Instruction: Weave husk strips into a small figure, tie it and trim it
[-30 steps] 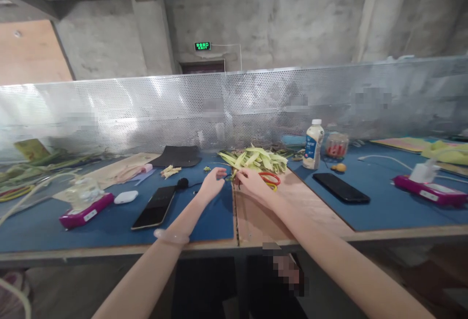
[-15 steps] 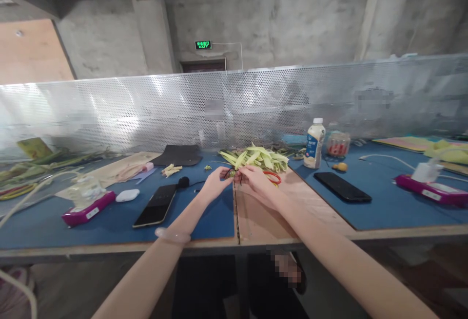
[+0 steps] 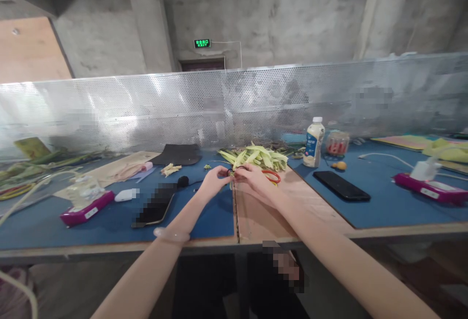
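Note:
My left hand (image 3: 214, 182) and my right hand (image 3: 252, 178) meet over the seam of the table, fingertips almost touching. Between them is a small green piece (image 3: 231, 174), pinched by the left thumb and fingers. A thin dark cord (image 3: 240, 167) loops by the right fingertips, which are closed on it. Fingers partly cover both, so their exact shape is hard to make out. Just behind the hands lies a heap of pale green husk-like strips (image 3: 256, 156). Red-handled scissors (image 3: 273, 177) rest partly hidden beside my right hand.
On the left are a phone (image 3: 155, 207), a dark cord ball (image 3: 183, 181) and a purple power strip (image 3: 87, 208). To the right stand a bottle (image 3: 313, 143) and a jar (image 3: 337, 143), near another phone (image 3: 341, 185). A perforated metal screen (image 3: 256, 104) closes off the back.
Both hands stay in nearly the same place. The fingers and the dark cord at the fingertips have shifted slightly.

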`<state>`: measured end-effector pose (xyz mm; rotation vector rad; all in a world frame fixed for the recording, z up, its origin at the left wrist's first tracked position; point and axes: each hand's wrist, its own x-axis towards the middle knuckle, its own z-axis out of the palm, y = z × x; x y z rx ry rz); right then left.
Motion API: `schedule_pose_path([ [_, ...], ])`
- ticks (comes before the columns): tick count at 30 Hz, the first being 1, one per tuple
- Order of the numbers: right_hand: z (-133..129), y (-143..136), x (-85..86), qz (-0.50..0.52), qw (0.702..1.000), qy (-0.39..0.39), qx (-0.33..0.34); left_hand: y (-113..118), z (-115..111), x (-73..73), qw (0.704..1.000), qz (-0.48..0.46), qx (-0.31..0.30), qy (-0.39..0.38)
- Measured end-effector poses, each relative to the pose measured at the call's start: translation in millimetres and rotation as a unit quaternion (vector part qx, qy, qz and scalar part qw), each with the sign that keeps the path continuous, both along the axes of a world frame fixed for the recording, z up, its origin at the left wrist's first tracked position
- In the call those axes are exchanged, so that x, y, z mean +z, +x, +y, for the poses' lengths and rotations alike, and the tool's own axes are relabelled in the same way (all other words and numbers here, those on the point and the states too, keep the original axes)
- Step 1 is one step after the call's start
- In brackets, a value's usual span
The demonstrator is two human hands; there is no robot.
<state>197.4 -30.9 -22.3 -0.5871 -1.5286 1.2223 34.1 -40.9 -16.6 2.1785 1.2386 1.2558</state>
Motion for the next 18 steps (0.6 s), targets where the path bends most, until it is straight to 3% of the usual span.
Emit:
schedule_pose_path([
  [8,7.1,1.8,-4.6,-0.057,0.998,0.03,-0.014,-0.6,7.1,-9.2,0.999,0.035,0.003,0.02],
  [18,3.2,1.8,-0.8,-0.063,0.996,0.057,-0.038,2.2,0.8,-5.7,0.996,0.06,0.03,0.055],
])
